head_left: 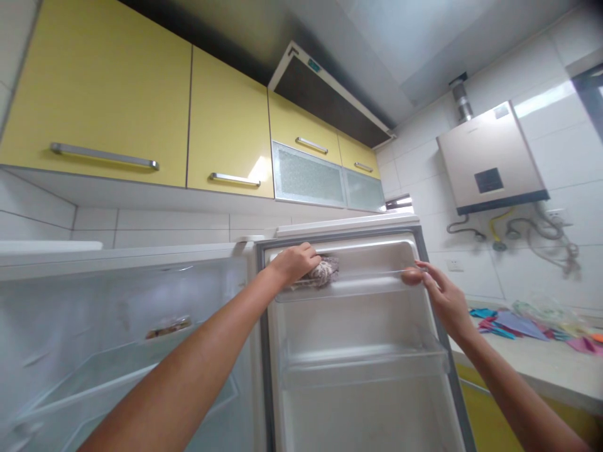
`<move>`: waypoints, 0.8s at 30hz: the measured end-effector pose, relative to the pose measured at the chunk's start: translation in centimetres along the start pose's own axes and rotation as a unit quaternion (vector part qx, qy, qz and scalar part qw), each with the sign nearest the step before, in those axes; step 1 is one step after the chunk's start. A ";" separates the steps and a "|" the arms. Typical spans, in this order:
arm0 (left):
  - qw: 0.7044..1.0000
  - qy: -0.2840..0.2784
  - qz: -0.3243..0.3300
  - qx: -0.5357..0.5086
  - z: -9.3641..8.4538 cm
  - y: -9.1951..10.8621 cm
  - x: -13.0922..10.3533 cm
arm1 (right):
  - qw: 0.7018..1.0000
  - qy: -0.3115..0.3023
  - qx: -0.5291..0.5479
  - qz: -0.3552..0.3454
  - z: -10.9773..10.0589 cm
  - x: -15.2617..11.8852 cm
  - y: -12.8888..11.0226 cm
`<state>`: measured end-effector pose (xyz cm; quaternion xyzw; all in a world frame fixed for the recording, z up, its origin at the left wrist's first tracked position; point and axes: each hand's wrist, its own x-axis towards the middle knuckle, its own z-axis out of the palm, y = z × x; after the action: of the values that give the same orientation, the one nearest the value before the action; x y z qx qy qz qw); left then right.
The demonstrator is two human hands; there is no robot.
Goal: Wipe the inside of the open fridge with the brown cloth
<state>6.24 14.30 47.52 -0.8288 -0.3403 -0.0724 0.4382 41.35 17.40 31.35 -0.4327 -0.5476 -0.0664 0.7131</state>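
In the top shelf of the open fridge door, my left hand (296, 262) is closed on a brown-and-white patterned bag (324, 271) at the shelf's left end. The bag's contents cannot be made out. At the right end of the same clear door shelf (365, 285), a brown egg (411, 276) shows behind the rail. My right hand (443, 296) reaches in from the right, its thumb and fingers pinched at the egg's right end, beside the shelf's edge. The fingertips there are partly hidden.
A lower clear door shelf (365, 367) sits beneath. Left is the fridge interior, where a small brown packet (168, 326) lies on a glass shelf (113, 370). Yellow cabinets (230, 119) hang above. Coloured cloth-like pieces (522, 325) lie on the right counter (527, 364), below a water heater (492, 157).
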 end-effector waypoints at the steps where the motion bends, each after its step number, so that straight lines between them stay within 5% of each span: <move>1: 1.000 0.003 0.003 0.015 0.0 0.1 0.1 | 1.000 0.003 0.001 0.002 0.1 0.0 -0.1; 8: 0.997 0.053 -0.008 0.054 0.3 2.0 3.6 | 1.000 0.012 0.014 0.005 0.4 0.0 -0.1; 19: 0.995 0.102 -0.017 0.005 -0.8 10.8 14.8 | 1.000 0.000 0.024 -0.007 0.0 0.3 -0.3; 24: 0.995 0.096 -0.032 -0.008 -1.2 11.8 15.8 | 1.000 0.005 0.021 -0.018 0.2 0.4 0.0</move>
<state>25.81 16.72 46.90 -0.8103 -0.3228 -0.1685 0.4592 41.34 17.65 31.70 -0.4075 -0.5531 -0.0703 0.7232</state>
